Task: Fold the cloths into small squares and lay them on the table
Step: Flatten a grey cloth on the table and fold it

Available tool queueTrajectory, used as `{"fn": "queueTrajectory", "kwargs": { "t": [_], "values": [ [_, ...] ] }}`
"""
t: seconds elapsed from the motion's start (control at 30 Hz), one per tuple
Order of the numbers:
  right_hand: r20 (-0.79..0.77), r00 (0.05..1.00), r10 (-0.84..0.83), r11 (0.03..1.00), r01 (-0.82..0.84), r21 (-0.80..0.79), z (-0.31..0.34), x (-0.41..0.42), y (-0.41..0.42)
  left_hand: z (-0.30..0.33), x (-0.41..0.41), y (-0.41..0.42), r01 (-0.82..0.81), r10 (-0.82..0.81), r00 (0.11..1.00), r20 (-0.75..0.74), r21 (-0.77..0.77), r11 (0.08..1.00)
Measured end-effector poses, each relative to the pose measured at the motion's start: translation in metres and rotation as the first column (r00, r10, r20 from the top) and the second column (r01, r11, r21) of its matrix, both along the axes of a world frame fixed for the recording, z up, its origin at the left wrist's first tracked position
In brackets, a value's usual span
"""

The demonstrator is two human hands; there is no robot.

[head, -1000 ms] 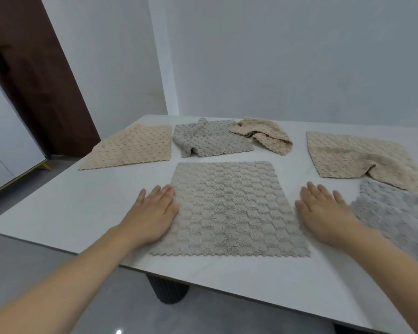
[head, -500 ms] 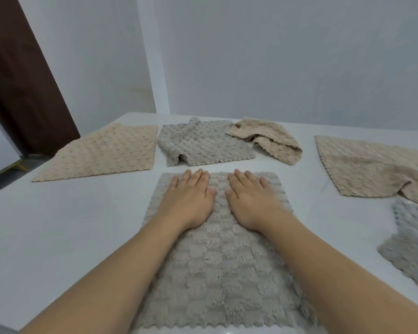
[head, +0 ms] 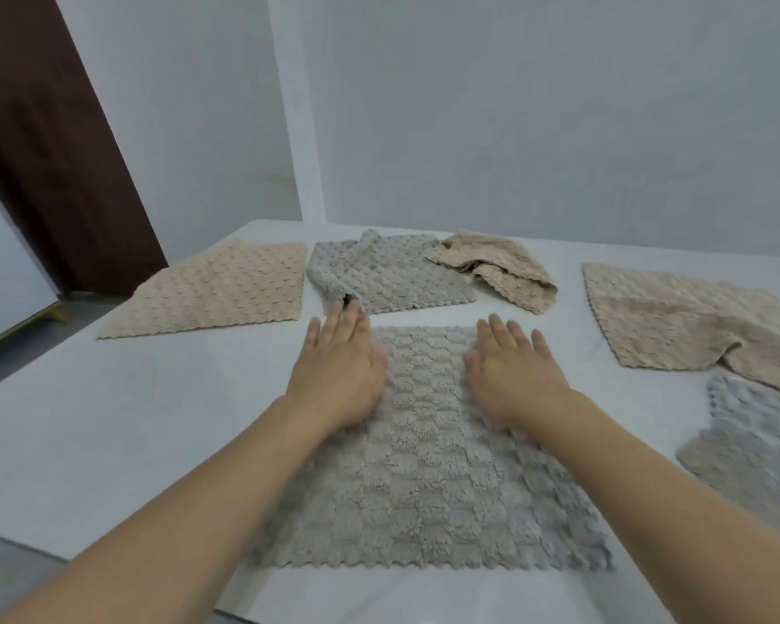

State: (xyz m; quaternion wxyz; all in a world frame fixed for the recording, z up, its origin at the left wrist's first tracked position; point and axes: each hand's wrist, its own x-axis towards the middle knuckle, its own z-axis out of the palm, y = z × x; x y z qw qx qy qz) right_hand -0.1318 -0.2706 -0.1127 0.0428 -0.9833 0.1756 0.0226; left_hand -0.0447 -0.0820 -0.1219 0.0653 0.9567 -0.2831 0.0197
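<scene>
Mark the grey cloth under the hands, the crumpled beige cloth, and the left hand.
grey cloth (head: 428, 488), head view, bare middle.
crumpled beige cloth (head: 496, 268), head view, upper fold.
left hand (head: 338, 376), head view, back of hand.

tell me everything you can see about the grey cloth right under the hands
The grey cloth is a fluffy, plush square with a checker-like tufted texture and zigzag edges. It lies flat and unfolded on the white table, near the front edge. The left hand and right hand rest flat on its far half, fingers straight. No other cloth touches it.
</scene>
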Motion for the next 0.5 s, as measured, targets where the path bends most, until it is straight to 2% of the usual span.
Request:
{"fn": "queueTrajectory", "kwargs": {
  "t": [0.1,0.3,0.43,0.5],
  "values": [
    [0.073,0.987,0.144,0.987,-0.149,0.068,-0.02,-0.014,0.032,-0.019,-0.034,-0.011,0.099,-0.097,0.993,-0.065,0.022,0.995],
    [0.065,0.986,0.152,0.982,-0.158,0.103,-0.025,-0.014,0.022,-0.022,-0.028,-0.005,0.111,-0.108,0.992,-0.065,0.041,0.993],
    [0.016,0.998,0.062,0.993,-0.064,0.097,-0.023,-0.037,-0.01,-0.02,-0.014,0.043,0.008,-0.002,0.995,-0.103,0.056,0.998],
    [-0.024,1.0,0.018,0.997,-0.016,0.075,-0.021,-0.045,-0.02,-0.017,-0.012,0.06,-0.052,0.063,0.993,-0.1,0.118,0.992]
  ]
}}
